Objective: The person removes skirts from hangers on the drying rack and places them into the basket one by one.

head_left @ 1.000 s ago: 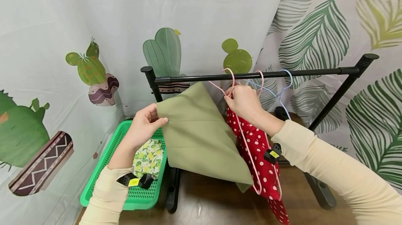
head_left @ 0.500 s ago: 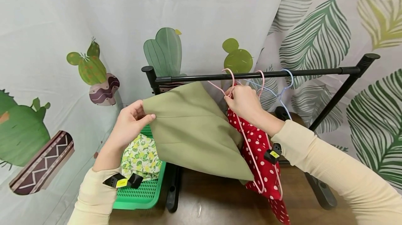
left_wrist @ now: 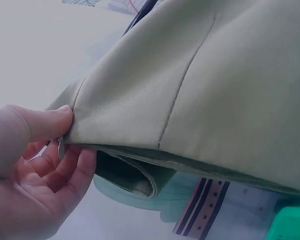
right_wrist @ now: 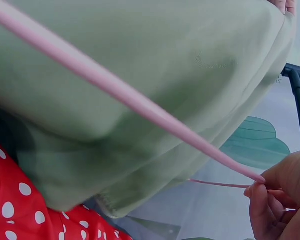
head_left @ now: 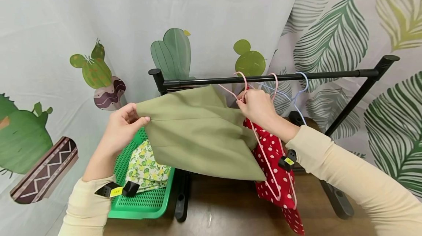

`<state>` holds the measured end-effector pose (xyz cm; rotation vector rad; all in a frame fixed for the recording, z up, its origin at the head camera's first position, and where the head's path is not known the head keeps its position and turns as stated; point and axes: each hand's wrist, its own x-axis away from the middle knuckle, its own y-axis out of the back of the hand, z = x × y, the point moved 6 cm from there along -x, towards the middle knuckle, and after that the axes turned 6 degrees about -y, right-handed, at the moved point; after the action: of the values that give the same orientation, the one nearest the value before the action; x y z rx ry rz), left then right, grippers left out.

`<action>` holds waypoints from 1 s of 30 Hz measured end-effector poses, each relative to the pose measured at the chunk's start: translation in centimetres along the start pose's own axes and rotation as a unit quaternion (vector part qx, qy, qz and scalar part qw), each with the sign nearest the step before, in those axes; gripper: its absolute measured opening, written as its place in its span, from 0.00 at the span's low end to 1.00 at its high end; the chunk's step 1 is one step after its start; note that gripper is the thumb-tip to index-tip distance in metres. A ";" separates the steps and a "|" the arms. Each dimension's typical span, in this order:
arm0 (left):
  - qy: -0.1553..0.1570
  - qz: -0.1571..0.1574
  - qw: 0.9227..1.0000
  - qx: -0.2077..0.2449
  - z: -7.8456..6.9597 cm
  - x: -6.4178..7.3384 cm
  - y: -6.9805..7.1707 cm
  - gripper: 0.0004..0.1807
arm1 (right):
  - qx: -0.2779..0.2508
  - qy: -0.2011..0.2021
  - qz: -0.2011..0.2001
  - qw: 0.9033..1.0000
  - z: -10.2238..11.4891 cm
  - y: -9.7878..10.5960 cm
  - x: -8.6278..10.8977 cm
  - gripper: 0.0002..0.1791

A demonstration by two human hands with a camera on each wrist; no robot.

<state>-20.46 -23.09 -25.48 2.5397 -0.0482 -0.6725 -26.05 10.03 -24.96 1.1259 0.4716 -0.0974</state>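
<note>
An olive green skirt (head_left: pixel 197 133) stretches leftward across the pink hanger (right_wrist: pixel 135 101), covering part of it. At the skirt's left edge my left hand (head_left: pixel 120 129) pinches the fabric between thumb and fingers. The left wrist view shows a small zipper pull (left_wrist: pixel 61 148) by that thumb and the waist opening below. My right hand (head_left: pixel 258 107) grips the neck of the pink hanger, just under its hook, which sits on the black rail (head_left: pixel 211 81). One slanted arm of the hanger shows bare at the skirt's right side.
A red polka-dot garment (head_left: pixel 276 172) hangs behind on another pink hanger. Farther right a blue hanger (head_left: pixel 301 89) is on the rail. A green basket (head_left: pixel 141 212) at lower left holds a lemon-print cloth (head_left: pixel 148 168). The brown tabletop (head_left: pixel 227 210) lies beneath.
My left hand has moved left, drawing the skirt's edge with it and spreading the fabric leftward. More of the basket and lemon-print cloth shows. My right hand stays at the hanger's neck.
</note>
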 end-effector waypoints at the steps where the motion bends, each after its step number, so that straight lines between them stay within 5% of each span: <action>1: 0.003 -0.003 1.000 -0.006 0.0 0.0 0.2 0.08 | 0.002 0.001 -0.001 1.000 0.0 0.0 0.0 0.08; 30: 0.025 -0.106 0.992 -0.062 -0.4 0.4 4.5 0.06 | 0.001 0.000 -0.008 1.000 -0.6 -0.3 0.1 0.07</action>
<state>-19.48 -26.90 -23.18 2.4604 0.2762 -0.6687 -26.27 10.49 -25.45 1.1243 0.4801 -0.1126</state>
